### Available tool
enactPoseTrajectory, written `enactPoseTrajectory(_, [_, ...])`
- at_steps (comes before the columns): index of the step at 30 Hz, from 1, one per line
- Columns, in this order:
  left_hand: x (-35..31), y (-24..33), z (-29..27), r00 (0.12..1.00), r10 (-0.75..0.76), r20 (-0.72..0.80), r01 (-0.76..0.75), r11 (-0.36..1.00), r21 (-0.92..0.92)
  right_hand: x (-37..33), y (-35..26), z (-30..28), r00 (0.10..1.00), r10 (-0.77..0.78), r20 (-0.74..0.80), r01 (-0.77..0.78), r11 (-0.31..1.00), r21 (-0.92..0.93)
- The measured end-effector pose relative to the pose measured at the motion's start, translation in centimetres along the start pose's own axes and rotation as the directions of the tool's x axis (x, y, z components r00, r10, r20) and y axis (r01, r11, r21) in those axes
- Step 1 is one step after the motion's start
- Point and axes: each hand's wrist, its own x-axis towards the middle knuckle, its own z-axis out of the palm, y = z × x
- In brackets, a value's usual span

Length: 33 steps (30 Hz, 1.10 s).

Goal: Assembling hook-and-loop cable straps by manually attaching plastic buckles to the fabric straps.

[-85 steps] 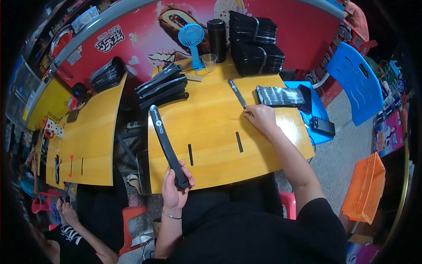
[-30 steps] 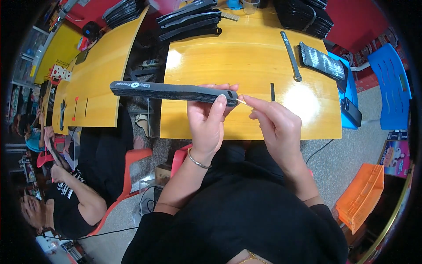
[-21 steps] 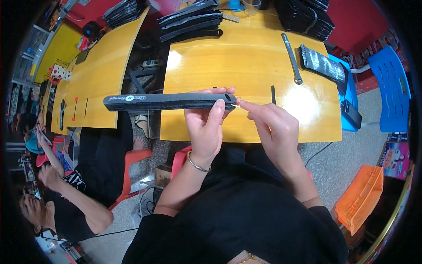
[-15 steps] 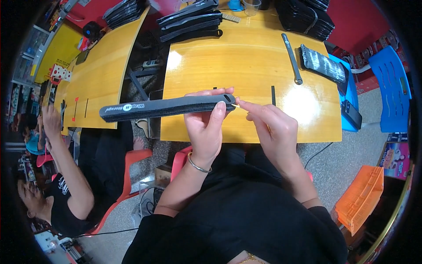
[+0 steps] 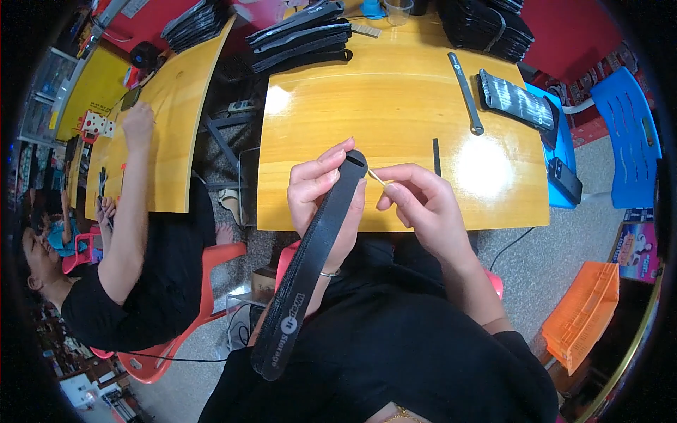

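My left hand (image 5: 310, 189) is closed round the slotted end of a stack of dark straps (image 5: 310, 264). The stack slants down to the left, its far end hanging in front of my black shirt. A thin yellow band (image 5: 377, 178), which looks like a rubber band, runs from beside the slotted end to my right hand (image 5: 429, 211). Thumb and forefinger of that hand pinch it and hold it taut. How far it goes round the stack is hidden. Both hands are over the near edge of the yellow wooden table (image 5: 352, 106).
More strap piles lie at the table's far left (image 5: 300, 42) and far right (image 5: 486, 32). A single strap (image 5: 465, 95) and a wrapped pack (image 5: 515, 102) lie at right. A phone (image 5: 564, 181) rests on a blue chair. A co-worker (image 5: 106, 296) sits at left; an orange crate (image 5: 582, 314) stands lower right.
The strap stack has swung from nearly level, pointing left, to slanting down toward me. More of the yellow band shows, stretched toward my right hand. The co-worker's arm has moved over the left table.
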Motion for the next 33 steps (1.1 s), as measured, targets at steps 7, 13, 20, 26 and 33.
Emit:
enactPoseTrajectory(7, [-0.2, -0.3, 0.1, 1.000, -0.018, -0.001, 0.018, 0.999, -0.040, 0.4, 1.4, 0.9, 0.981, -0.186, -0.055, 0.185, 0.983, -0.022])
enactPoseTrajectory(13, [0.1, -0.3, -0.2, 0.999, 0.003, 0.036, -0.005, 0.999, 0.044, 0.5, 1.4, 1.0, 0.987, -0.132, -0.091, 0.129, 0.991, -0.042])
enactPoseTrajectory(20, [-1.1, -0.5, 0.2, 0.994, -0.085, 0.067, 0.091, 0.993, -0.082, 1.3, 1.4, 0.3, 0.977, 0.159, 0.139, -0.208, 0.840, 0.501])
enactPoseTrajectory(26, [-1.0, -0.7, 0.5, 0.966, -0.256, 0.046, 0.258, 0.927, -0.271, 0.9, 1.3, 0.9, 0.988, -0.149, -0.043, 0.147, 0.988, -0.046])
enactPoseTrajectory(33, [-1.3, -1.1, -0.2, 0.925, -0.373, 0.065, 0.374, 0.871, -0.319, 0.7, 1.6, 1.2, 0.990, -0.138, -0.028, 0.139, 0.989, 0.044])
